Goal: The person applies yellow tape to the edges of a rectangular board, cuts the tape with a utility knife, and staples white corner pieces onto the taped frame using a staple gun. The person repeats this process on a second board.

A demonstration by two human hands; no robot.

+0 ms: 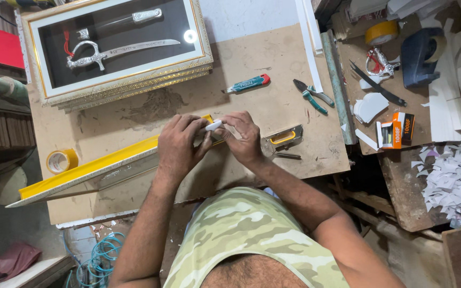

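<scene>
A person bends over a brown board table (273, 58), both hands meeting at the near end of a long yellow frame moulding (89, 169) that lies slantwise across the surface. The left hand (180, 144) presses down on the moulding's end, fingers curled over it; the right hand (244, 136) pinches a small white piece (213, 126) against that same end, so the piece sits between the two hands. Just right of the right hand lies a metal staple gun (284, 137) with a yellow grip. Farther up the table rest a teal-and-red utility knife (248, 84) and teal-handled pliers (312, 95), well apart from the hands. A gilt-edged display frame (121, 45) holding a sword occupies the far left corner. A roll of yellow tape (61, 160) sits beside the moulding's left stretch.
</scene>
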